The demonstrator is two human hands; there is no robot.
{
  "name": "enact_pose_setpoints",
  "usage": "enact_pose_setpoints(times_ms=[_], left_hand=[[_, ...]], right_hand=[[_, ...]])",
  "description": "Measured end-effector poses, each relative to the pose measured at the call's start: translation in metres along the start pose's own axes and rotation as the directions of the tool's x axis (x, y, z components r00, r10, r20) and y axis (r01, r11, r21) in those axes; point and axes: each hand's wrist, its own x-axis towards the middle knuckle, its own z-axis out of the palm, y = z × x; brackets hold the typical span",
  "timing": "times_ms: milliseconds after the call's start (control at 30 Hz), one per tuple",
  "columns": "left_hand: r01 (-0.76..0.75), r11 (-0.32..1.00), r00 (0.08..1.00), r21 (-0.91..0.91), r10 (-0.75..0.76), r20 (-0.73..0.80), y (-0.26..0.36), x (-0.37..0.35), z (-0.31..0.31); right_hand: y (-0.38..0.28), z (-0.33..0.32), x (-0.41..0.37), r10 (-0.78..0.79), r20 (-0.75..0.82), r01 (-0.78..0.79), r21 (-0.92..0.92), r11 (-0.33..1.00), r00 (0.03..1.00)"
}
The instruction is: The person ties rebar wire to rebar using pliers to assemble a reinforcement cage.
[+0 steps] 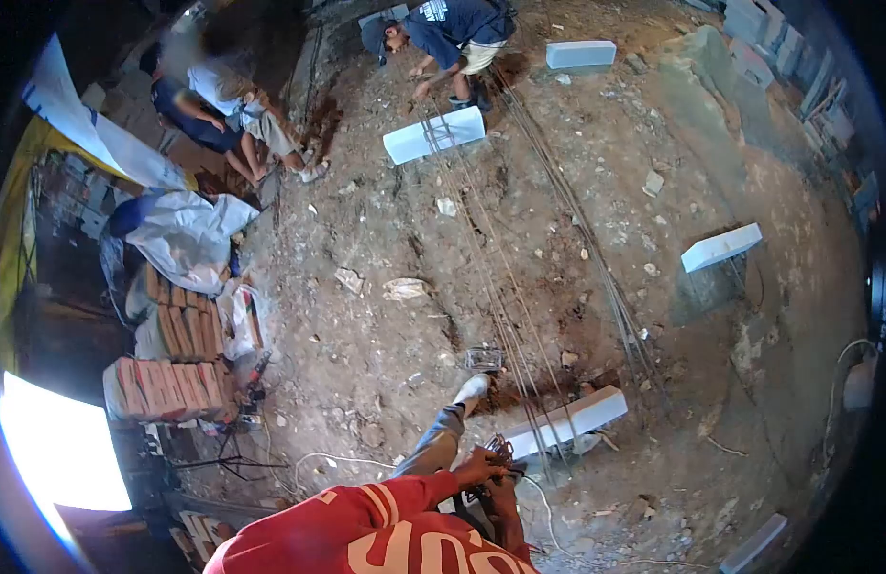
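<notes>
My left hand [477, 467] is closed round a small bundle of bent steel stirrups [499, 446], in front of my red sweater. Close beside it, my right hand [502, 492] is also closed at the bundle's lower part; its fingertips are partly hidden. Just beyond my hands a white block [577, 421] lies on the ground. Long steel rods [505, 320] rest across this block and a far white block [433, 136]. Another small stack of wire stirrups [484, 360] lies on the soil near my shoe.
A co-worker [453, 43] bends over the rods' far end. Two people [242, 110] sit at upper left. More rods [596, 244] run alongside on the right. Stacked bricks [170, 387], a bright lamp panel [60, 445] and a tripod stand left. A white cable [343, 457] crosses the ground.
</notes>
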Motion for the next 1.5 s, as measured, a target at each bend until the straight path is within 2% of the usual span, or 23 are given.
enact_pose_setpoints(times_ms=[33, 100, 167, 233, 300, 333, 433, 467, 500, 567, 733, 800, 833, 900, 1100, 1133, 1200, 1233, 1267, 1300, 1333, 1367, 1500], left_hand=[[0.004, 1.0, 1.0, 0.018, -0.003, -0.008, 0.019, -0.003, -0.005], [0.18, 0.956, 0.983, 0.231, -0.184, -0.008, 0.039, -0.002, -0.008], [0.103, 0.98, 0.994, 0.172, -0.109, 0.025, 0.003, 0.011, -0.005], [0.107, 0.992, 0.993, -0.069, -0.104, 0.048, -0.012, 0.021, 0.007], [0.078, 0.994, 0.995, 0.08, -0.082, 0.049, -0.027, 0.031, 0.018], [0.029, 0.975, 0.997, 0.219, -0.044, 0.063, -0.029, 0.034, 0.025], [0.009, 0.884, 0.998, 0.468, -0.039, 0.055, -0.011, 0.03, 0.048], [0.038, 0.822, 0.998, 0.568, -0.064, 0.027, -0.002, 0.025, 0.057], [0.044, 0.82, 0.997, 0.571, -0.073, 0.028, -0.003, 0.024, 0.061], [-0.022, 0.807, 0.999, 0.591, -0.011, 0.052, -0.004, 0.024, 0.071], [0.009, 0.82, 0.995, 0.573, -0.066, 0.078, -0.001, 0.027, 0.086], [-0.051, 0.833, 0.994, 0.551, -0.011, 0.108, -0.019, 0.039, 0.089], [0.014, 0.878, 0.993, 0.478, -0.068, 0.095, -0.019, 0.04, 0.09], [-0.02, 0.816, 0.988, 0.578, -0.07, 0.134, -0.011, 0.042, 0.089], [-0.23, 0.763, 0.973, 0.604, 0.16, 0.169, -0.005, 0.041, 0.086], [-0.168, 0.754, 0.977, 0.635, 0.042, 0.208, 0.0, 0.043, 0.081], [-0.096, 0.776, 0.989, 0.624, 0.001, 0.15, 0.008, 0.038, 0.084], [-0.215, 0.703, 0.973, 0.678, 0.211, 0.09, -0.044, 0.053, 0.076], [-0.108, 0.714, 0.989, 0.692, 0.008, 0.146, 0.018, 0.036, 0.088], [-0.103, 0.709, 0.993, 0.698, 0.035, 0.111, -0.015, 0.046, 0.078], [-0.072, 0.853, 0.984, 0.517, -0.023, 0.175, 0.012, 0.037, 0.087], [-0.115, 0.803, 0.98, 0.585, -0.003, 0.198, -0.003, 0.046, 0.081], [-0.11, 0.691, 0.974, 0.714, -0.066, 0.215, -0.005, 0.054, 0.087]], right_hand=[[0.002, -0.001, 0.006, 0.011, 0.022, -0.01, -0.032, 0.999, 1.0], [-0.01, 0.002, 0.001, 0.036, 0.058, -0.035, -0.014, 0.999, 0.998], [-0.029, 0.002, -0.008, 0.087, 0.104, -0.086, -0.01, 0.996, 0.991], [0.009, -0.011, 0.005, 0.068, 0.064, -0.074, 0.098, 0.992, 0.996], [0.015, -0.023, 0.001, 0.021, -0.058, -0.028, -0.111, 0.993, 0.998], [-0.02, -0.019, -0.019, 0.021, -0.161, -0.095, -0.464, 0.881, 0.987], [0.048, -0.05, 0.002, -0.049, -0.226, -0.037, -0.359, 0.933, 0.973], [0.088, -0.065, 0.021, 0.009, -0.226, -0.056, -0.204, 0.977, 0.974], [0.079, -0.063, 0.007, 0.017, -0.227, -0.063, -0.198, 0.978, 0.974], [0.011, -0.046, -0.039, 0.017, -0.236, 0.046, 0.256, 0.966, 0.972], [0.049, -0.079, -0.029, -0.054, -0.266, 0.122, 0.246, 0.961, 0.962], [0.052, -0.092, -0.031, -0.046, -0.243, 0.075, 0.11, 0.991, 0.969], [0.04, -0.091, -0.039, -0.041, -0.248, 0.071, 0.112, 0.991, 0.968], [0.017, -0.09, -0.055, -0.114, -0.236, 0.119, 0.007, 0.993, 0.965], [-0.015, -0.102, -0.084, -0.159, -0.27, 0.13, -0.121, 0.984, 0.95], [-0.023, -0.095, -0.089, -0.219, -0.271, 0.216, -0.043, 0.976, 0.937], [-0.045, -0.084, -0.096, -0.194, -0.282, 0.18, -0.077, 0.981, 0.94], [-0.028, -0.088, -0.084, -0.15, -0.282, 0.094, -0.204, 0.974, 0.948], [-0.011, -0.093, -0.072, -0.106, -0.282, 0.008, -0.329, 0.944, 0.954], [-0.017, -0.083, -0.07, -0.21, -0.292, 0.148, -0.22, 0.964, 0.933], [-0.011, -0.072, -0.063, -0.256, -0.344, 0.218, -0.145, 0.965, 0.904], [-0.003, -0.066, -0.057, -0.31, -0.392, 0.299, -0.089, 0.95, 0.866], [0.016, -0.059, -0.038, -0.189, -0.321, 0.176, -0.069, 0.982, 0.928]])
